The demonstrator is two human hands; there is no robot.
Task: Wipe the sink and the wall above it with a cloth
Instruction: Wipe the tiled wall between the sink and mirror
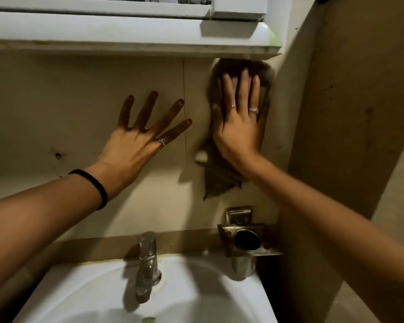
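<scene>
The right hand (239, 127), fingers (244, 89) flat, presses the cloth (219, 176) against the wall (79, 94) just under the cabinet (126, 36). The left hand (135, 138) is splayed, holding nothing. Wall wiping looks underway; the sink (196, 297) likely remains.

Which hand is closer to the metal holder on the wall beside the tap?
Right. The right hand presses the cloth on the wall directly above the metal holder; the left hand is spread flat up and leftward.
</scene>
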